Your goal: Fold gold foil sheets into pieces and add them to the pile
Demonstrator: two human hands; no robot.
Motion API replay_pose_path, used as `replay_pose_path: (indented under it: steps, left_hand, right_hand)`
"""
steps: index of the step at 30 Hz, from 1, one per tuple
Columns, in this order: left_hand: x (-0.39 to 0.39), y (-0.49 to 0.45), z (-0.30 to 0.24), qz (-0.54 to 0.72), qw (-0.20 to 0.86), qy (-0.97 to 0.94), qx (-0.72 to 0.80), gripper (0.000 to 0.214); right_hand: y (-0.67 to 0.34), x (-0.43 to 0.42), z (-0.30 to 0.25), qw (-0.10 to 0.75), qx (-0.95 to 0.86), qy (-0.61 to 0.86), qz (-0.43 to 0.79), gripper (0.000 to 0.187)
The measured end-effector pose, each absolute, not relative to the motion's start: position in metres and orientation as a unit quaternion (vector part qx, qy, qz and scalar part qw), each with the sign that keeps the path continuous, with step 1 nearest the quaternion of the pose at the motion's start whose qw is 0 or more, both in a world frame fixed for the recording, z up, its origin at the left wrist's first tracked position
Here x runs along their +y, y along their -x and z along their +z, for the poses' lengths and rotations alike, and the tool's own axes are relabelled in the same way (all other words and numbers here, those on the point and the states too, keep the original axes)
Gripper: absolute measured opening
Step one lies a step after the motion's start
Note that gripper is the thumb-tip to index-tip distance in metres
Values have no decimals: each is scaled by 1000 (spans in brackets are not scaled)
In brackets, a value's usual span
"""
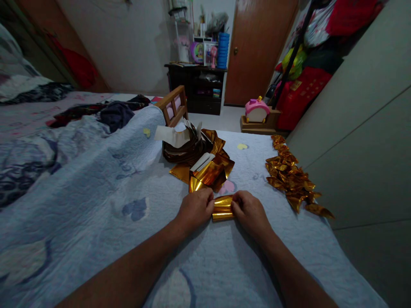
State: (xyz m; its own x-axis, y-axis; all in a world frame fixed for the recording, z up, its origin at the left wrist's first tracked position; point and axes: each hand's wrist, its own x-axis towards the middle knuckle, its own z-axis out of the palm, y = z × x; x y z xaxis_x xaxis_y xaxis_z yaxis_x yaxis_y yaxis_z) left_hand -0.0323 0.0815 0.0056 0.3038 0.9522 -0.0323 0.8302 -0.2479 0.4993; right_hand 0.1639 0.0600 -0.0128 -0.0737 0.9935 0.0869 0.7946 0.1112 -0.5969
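Observation:
A rolled piece of gold foil paper (222, 207) lies on the blue quilt (128, 201) between my hands. My left hand (195, 208) pinches its left end with closed fingers. At the right end, my right hand (249, 211) grips it the same way. Just beyond the hands sits a stack of flat gold foil sheets (205, 169). Behind that stack is a brown bundle of paper (184, 145) with a pale wrapper on top.
A heap of folded gold paper pieces (292, 177) runs along the bed's right edge by the grey wardrobe wall (362, 128). Crumpled clothes (109, 113) lie at the far left. A wooden chair back (173, 105), a dark desk and a brown door stand beyond.

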Motion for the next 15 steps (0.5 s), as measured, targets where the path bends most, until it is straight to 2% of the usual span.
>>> replay_pose_path:
  steps: [15]
  left_hand:
    - [81, 33, 6, 133, 208, -780, 574, 9]
  right_hand:
    - [-165, 61, -14, 242, -704, 636, 203, 10]
